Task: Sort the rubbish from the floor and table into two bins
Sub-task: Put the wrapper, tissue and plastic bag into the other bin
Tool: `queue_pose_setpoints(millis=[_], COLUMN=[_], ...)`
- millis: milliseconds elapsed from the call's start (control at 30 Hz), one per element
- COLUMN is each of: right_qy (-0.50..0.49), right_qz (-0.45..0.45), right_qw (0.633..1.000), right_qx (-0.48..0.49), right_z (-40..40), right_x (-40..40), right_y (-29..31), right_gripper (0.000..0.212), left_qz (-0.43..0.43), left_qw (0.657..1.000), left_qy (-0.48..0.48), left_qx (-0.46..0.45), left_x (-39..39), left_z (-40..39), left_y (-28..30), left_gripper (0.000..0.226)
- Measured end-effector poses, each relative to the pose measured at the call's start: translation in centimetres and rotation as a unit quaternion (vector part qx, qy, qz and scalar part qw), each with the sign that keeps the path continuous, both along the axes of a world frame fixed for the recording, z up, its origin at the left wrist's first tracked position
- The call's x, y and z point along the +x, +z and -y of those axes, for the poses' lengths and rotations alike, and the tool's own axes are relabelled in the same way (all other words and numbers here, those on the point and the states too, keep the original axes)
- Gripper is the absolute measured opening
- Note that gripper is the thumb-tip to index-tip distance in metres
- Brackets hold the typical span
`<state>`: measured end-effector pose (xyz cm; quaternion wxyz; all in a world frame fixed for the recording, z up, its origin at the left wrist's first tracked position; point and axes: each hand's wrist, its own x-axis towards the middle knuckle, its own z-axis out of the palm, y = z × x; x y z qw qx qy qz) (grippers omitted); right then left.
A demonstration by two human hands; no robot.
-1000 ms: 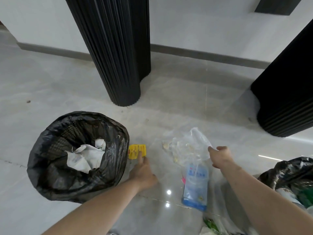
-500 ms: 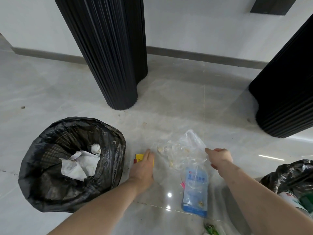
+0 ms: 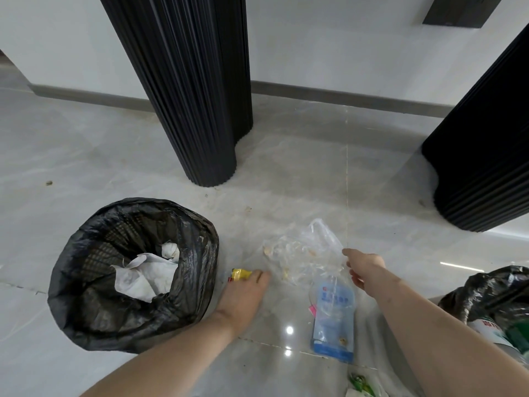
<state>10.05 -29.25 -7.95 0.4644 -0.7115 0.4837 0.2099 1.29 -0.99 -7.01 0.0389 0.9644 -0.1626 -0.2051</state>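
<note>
A bin lined with a black bag (image 3: 86, 282) stands on the floor at the left, with crumpled white paper (image 3: 146, 275) inside. Just right of it my left hand (image 3: 243, 293) covers a small yellow wrapper (image 3: 240, 273), its fingers curled over the wrapper. My right hand (image 3: 363, 266) pinches the edge of a clear plastic bag (image 3: 303, 253) holding pale scraps. A blue and clear pouch (image 3: 333, 319) lies flat on the floor below that bag. A second black-bagged bin (image 3: 492, 293) shows at the right edge.
Two black ribbed columns (image 3: 194, 90) (image 3: 483, 170) rise from the glossy grey tiled floor (image 3: 315, 173). A green and white wrapper (image 3: 360, 382) lies at the bottom edge. Packaging shows inside the right bin.
The left hand has closed over the yellow wrapper, crumpling it from flat to a small wad. The right hand has kept its pinch on the clear bag.
</note>
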Motion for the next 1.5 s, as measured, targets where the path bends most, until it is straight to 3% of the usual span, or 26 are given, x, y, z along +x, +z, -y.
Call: queue_pose_setpoints(millis=[67, 167, 267, 433, 633, 867, 1067, 1233, 1400, 1500], right_qy=[0.001, 0.011, 0.008, -0.003, 0.028, 0.052, 0.096, 0.161, 0.2, 0.205], right_qz=[-0.008, 0.0, 0.009, 0.046, 0.143, 0.223, 0.279, 0.307, 0.311, 0.303], right_qw=[1.0, 1.0, 1.0, 0.998, 0.988, 0.97, 0.949, 0.924, 0.914, 0.913], right_qx=[0.024, 0.029, 0.018, 0.051, 0.057, 0.079, 0.11, 0.159, 0.168, 0.18], right_z=[-0.9, -2.4, -3.6, -4.6, -6.3, -9.2, -13.6, -19.8, -26.5, -30.1], right_x=[-0.3, -0.8, -1.1, -1.0, -1.6, -4.0, -5.0, -6.0, -6.9, -7.3], right_y=[0.3, 0.8, 1.9, 5.9, 14.6, 23.9, 30.1, 33.9, 34.0, 32.9], right_gripper=[0.034, 0.018, 0.017, 0.025, 0.021, 0.015, 0.028, 0.029, 0.033, 0.034], left_qz=[0.015, 0.055, 0.116, 0.219, 0.172, 0.068, 0.143, 0.18, 0.235, 0.228], left_qw=[1.0, 0.995, 0.986, 0.974, 0.977, 0.98, 0.968, 0.962, 0.941, 0.925], left_qy=[-0.012, -0.028, -0.02, 0.025, 0.119, 0.183, 0.199, 0.196, 0.22, 0.267], left_qx=[-0.011, -0.079, -0.118, -0.054, 0.053, 0.033, -0.058, -0.067, -0.107, -0.147], left_x=[-1.0, -2.2, -2.2, -0.1, 0.7, -0.9, -3.0, -4.8, -5.7, -6.4], left_z=[0.5, 1.0, -0.2, -6.1, -14.1, -18.7, -20.8, -22.2, -22.4, -23.0], left_y=[3.1, 8.8, 14.0, 19.6, 21.5, 20.7, 25.8, 31.3, 34.9, 34.1], left_gripper=[0.066, 0.062, 0.062, 0.067, 0.072, 0.09, 0.073, 0.067, 0.049, 0.042])
